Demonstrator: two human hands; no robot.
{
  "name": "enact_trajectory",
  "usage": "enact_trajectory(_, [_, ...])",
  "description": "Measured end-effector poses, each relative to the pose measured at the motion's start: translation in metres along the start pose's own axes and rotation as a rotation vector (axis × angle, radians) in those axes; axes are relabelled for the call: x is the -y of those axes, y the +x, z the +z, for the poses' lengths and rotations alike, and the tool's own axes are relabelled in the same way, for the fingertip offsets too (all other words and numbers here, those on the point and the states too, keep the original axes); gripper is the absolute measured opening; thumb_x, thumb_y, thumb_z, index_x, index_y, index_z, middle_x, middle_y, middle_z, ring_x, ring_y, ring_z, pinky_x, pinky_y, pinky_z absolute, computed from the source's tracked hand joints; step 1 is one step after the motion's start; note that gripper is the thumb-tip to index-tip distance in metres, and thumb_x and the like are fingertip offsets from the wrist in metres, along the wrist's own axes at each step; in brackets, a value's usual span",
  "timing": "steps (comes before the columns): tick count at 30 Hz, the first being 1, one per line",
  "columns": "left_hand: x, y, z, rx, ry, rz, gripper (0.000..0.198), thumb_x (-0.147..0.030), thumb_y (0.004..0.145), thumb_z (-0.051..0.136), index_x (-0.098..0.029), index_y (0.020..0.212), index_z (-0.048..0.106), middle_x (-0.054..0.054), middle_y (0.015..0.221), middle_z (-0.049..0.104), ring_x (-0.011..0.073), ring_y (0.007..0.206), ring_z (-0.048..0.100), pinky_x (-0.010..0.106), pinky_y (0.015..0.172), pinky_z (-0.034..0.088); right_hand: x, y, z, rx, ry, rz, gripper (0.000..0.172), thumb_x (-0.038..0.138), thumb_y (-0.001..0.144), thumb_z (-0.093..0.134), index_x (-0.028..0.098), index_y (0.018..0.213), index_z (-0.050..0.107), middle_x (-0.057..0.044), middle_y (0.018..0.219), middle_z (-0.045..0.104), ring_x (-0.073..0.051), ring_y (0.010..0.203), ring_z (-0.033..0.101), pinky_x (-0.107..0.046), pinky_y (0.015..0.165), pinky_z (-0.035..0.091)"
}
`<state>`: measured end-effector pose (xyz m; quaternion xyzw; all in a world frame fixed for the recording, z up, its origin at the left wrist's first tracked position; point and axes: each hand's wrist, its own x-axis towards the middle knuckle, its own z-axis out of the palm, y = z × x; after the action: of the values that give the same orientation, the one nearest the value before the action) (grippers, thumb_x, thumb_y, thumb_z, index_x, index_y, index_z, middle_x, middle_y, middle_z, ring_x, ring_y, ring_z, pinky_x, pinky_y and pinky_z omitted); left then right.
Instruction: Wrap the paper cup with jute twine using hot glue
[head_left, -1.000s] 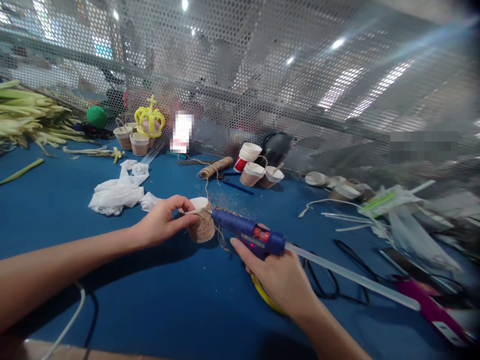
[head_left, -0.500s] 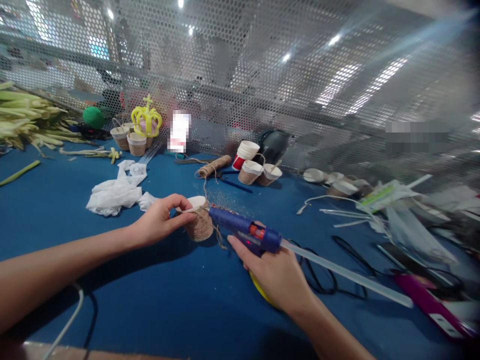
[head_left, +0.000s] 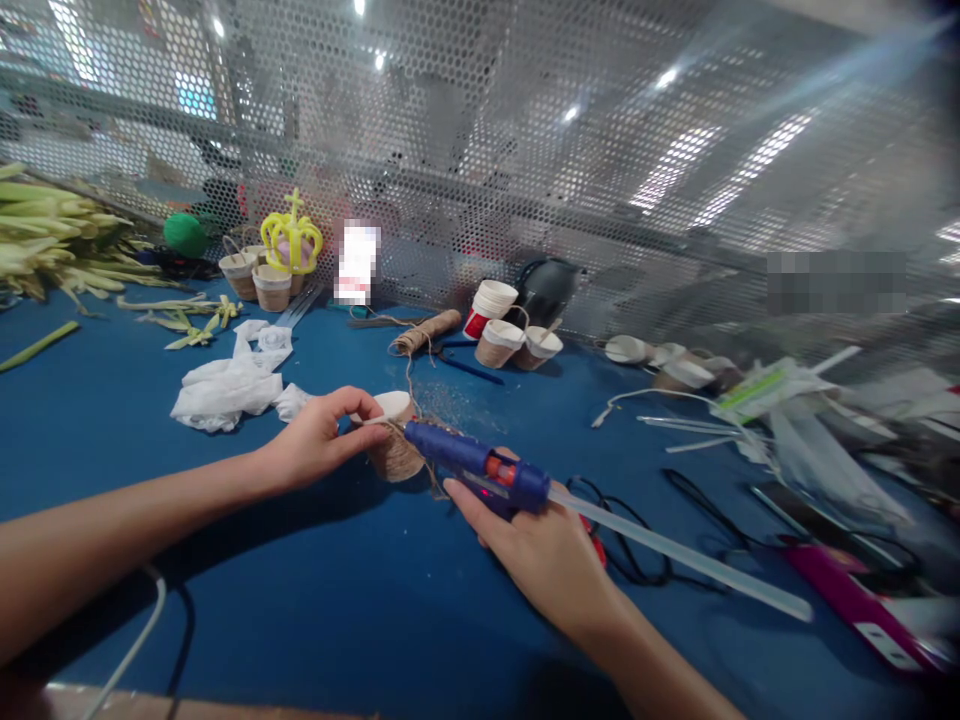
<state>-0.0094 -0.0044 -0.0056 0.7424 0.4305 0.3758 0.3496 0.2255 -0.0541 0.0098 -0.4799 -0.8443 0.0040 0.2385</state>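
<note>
My left hand (head_left: 326, 435) pinches the rim of a small twine-wrapped cup (head_left: 397, 460), which stands tilted on the blue table. My right hand (head_left: 536, 545) is wrapped round a blue glue gun (head_left: 465, 458), with a long clear glue stick (head_left: 682, 552) poking out of its back. The gun's nozzle points left at the cup's side, close to my left fingertips; whether it touches cannot be made out. Loose twine runs from the cup back to a twine roll (head_left: 427, 332).
White crumpled cloth (head_left: 225, 388) lies left of the cup. Small cups (head_left: 500, 343) stand behind, near a perforated metal screen (head_left: 450, 190). At right are a black cable (head_left: 637, 575), a purple power strip (head_left: 840, 600) and plastic bags (head_left: 817, 450). Pale husks (head_left: 60, 240) are piled far left.
My right hand has moved the glue gun slightly left, bringing its nozzle closer to my left fingertips. My left hand and the cup stay almost where they were.
</note>
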Motion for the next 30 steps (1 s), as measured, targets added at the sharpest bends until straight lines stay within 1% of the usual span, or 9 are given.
enact_trajectory(6, [0.000,0.000,-0.002,0.021,-0.008,0.004,0.020,-0.033,0.077,0.050,-0.014,0.078,0.053,0.005,0.079,0.059,0.0154,0.074,0.053,0.029,0.071,0.042,-0.002,0.002,-0.001,0.034,-0.074,-0.091,0.027,0.022,0.081,0.042,0.022,0.090,0.068,-0.004,0.057,0.066,-0.022,0.073,0.064,-0.033,0.065,0.049])
enact_trajectory(10, [0.000,0.001,-0.003,0.033,-0.002,0.011,0.020,-0.034,0.077,0.049,-0.014,0.078,0.053,0.005,0.080,0.059,0.0159,0.076,0.053,0.029,0.072,0.042,0.001,0.008,-0.006,0.014,-0.164,-0.139,0.027,0.018,0.080,0.043,0.021,0.089,0.069,-0.005,0.058,0.066,-0.021,0.065,0.063,-0.031,0.060,0.049])
enact_trajectory(13, [0.000,0.001,-0.004,0.041,0.011,-0.001,0.022,-0.035,0.078,0.049,-0.014,0.079,0.054,0.005,0.081,0.059,0.0168,0.077,0.054,0.030,0.073,0.042,0.000,0.010,-0.007,-0.004,-0.175,-0.142,0.025,0.017,0.079,0.045,0.020,0.089,0.069,-0.004,0.056,0.064,-0.018,0.057,0.061,-0.029,0.056,0.048])
enact_trajectory(16, [-0.001,0.001,-0.004,0.039,0.027,-0.011,0.023,-0.036,0.077,0.048,-0.014,0.079,0.053,0.006,0.081,0.060,0.0175,0.076,0.054,0.031,0.073,0.042,-0.001,0.011,-0.006,-0.024,-0.156,-0.130,0.025,0.018,0.079,0.046,0.020,0.089,0.069,-0.003,0.053,0.063,-0.017,0.052,0.059,-0.029,0.054,0.047])
enact_trajectory(19, [-0.001,0.001,-0.004,0.042,0.023,-0.006,0.023,-0.036,0.077,0.048,-0.014,0.079,0.053,0.005,0.080,0.059,0.0171,0.076,0.054,0.031,0.073,0.042,-0.001,0.011,-0.006,-0.032,-0.147,-0.139,0.025,0.017,0.079,0.046,0.020,0.089,0.069,-0.003,0.054,0.063,-0.018,0.053,0.059,-0.029,0.055,0.047])
enact_trajectory(22, [0.000,0.001,-0.004,0.045,0.015,0.000,0.022,-0.035,0.077,0.049,-0.014,0.079,0.053,0.005,0.080,0.059,0.0165,0.076,0.054,0.030,0.073,0.042,0.001,0.011,-0.007,-0.028,-0.148,-0.161,0.026,0.017,0.080,0.045,0.020,0.088,0.069,-0.004,0.057,0.064,-0.019,0.058,0.061,-0.030,0.057,0.048])
enact_trajectory(27, [0.000,0.001,-0.004,0.046,0.010,0.010,0.020,-0.034,0.078,0.049,-0.014,0.080,0.053,0.005,0.081,0.060,0.0158,0.076,0.054,0.030,0.073,0.043,0.004,0.007,-0.005,-0.027,-0.115,-0.137,0.026,0.016,0.080,0.045,0.022,0.087,0.069,-0.003,0.052,0.063,-0.020,0.061,0.063,-0.032,0.060,0.048])
enact_trajectory(30, [0.000,0.001,-0.004,0.043,0.012,0.018,0.020,-0.033,0.078,0.049,-0.014,0.079,0.053,0.005,0.080,0.060,0.0153,0.075,0.054,0.029,0.072,0.043,0.004,0.007,-0.004,-0.008,-0.149,-0.137,0.025,0.016,0.080,0.045,0.021,0.089,0.069,-0.004,0.056,0.066,-0.021,0.066,0.064,-0.032,0.060,0.049])
